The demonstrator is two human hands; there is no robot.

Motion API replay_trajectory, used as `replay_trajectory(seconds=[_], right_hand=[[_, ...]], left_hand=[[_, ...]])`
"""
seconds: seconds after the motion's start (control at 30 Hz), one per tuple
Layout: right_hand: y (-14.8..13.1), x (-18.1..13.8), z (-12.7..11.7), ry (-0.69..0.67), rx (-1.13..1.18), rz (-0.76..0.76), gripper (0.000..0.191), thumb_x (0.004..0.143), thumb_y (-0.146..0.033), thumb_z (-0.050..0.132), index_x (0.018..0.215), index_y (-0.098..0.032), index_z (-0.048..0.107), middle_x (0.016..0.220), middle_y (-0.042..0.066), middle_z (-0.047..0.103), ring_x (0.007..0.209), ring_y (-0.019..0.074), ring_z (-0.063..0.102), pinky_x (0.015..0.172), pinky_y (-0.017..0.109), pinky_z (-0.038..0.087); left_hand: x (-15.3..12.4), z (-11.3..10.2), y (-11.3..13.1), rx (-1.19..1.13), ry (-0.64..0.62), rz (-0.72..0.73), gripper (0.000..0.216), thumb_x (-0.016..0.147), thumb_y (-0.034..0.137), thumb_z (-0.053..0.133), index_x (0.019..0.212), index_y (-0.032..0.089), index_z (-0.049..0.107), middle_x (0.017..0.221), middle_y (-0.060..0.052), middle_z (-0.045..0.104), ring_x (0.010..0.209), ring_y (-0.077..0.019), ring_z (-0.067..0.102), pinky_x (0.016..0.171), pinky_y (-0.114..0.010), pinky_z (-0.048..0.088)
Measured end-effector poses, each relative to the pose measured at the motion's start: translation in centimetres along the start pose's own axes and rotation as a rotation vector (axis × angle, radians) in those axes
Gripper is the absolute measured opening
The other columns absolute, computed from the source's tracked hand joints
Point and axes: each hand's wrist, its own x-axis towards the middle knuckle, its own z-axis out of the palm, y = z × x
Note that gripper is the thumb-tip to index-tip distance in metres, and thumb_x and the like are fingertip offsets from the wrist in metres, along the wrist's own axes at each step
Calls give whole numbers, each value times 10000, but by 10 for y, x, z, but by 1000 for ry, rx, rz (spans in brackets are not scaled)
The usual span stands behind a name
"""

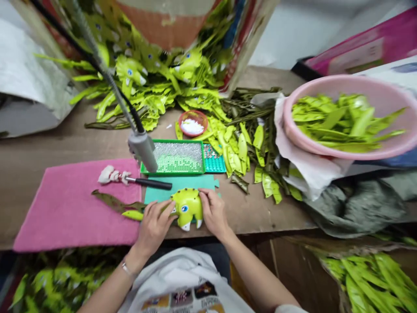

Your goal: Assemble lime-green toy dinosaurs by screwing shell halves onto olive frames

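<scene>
Held a glossy lime-green dinosaur-head piece [189, 204], marked with a blue eye, white tips and dark dots along the crest, in front of the shallow green rectangular tray [180, 174] of silvery and pale green grains. Had the left hand [154, 226] nearly closed, thumb and forefinger pinched at the left edge of the piece; had the right hand [215, 213] likewise almost closed, gripping the upper right edge. Saw a flat teal foam mat [192, 181] directly in front of the tray, on the brown table [260, 213]. Noticed a black-handled tool with a white cloth-wrapped head [151, 183] just in front of the tray, reaching leftward over a fluffy pink cloth [74, 208]. Found a dark olive strip [112, 200] and a slim lime-green strip [133, 214] to the tray's front left. Spotted a grey cylindrical fixture [143, 152] across the tray's left end, a small teal ridged tray [215, 164] just beside the right end, a red mesh basket [203, 130] of white bits just behind, and a pale pink plastic basin [287, 115] of lime-green strips well to the right of the tray.
</scene>
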Motion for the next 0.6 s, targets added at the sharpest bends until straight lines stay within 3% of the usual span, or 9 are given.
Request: replay_trajectory(seconds=[0.17, 0.27, 0.47, 0.53, 0.6], right_hand=[[-6, 13, -3, -165, -215, 217, 409, 1000, -409, 399, 729, -202, 626, 727, 57, 714, 700, 178, 661, 635, 266, 359], [-7, 20, -2, -215, -324, 286, 418, 1019, -387, 362, 764, -207, 640, 747, 60, 724, 693, 182, 657, 612, 279, 286], [3, 13, 9, -218, -288, 168, 310, 1008, -330, 387, 908, -208, 654, 745, 46, 710, 656, 176, 651, 605, 269, 321], [10, 17, -1, -184, -152, 77, 293, 1001, -308, 397, 934, -212, 666, 800, 44, 728, 713, 169, 673, 649, 255, 399], [21, 29, -27, -69, -58, 42, 251, 978, -282, 438, 978, -215, 680, 910, 52, 748, 829, 166, 692, 745, 256, 469]], left_hand=[[3, -5, -21, 6, -77, 95, 487, 952, 168, 558, 1426, 235, 468, 1265, -162, 591, 1012, -236, 645, 848, -378, 559], [4, -3, -24, 11, -92, 127, 482, 960, 158, 532, 1430, 238, 463, 1282, -171, 573, 1021, -244, 642, 842, -382, 563], [5, 1, -27, 34, -80, 159, 646, 940, 157, 555, 1525, 320, 335, 1246, -150, 595, 1004, -266, 659, 798, -379, 571], [6, 0, -30, 30, -88, 171, 688, 935, 164, 559, 1546, 338, 295, 1249, -147, 596, 998, -275, 660, 791, -384, 569], [7, -3, -31, 30, -113, 169, 715, 931, 161, 554, 1557, 353, 269, 1283, -153, 577, 1016, -291, 653, 808, -403, 557]])
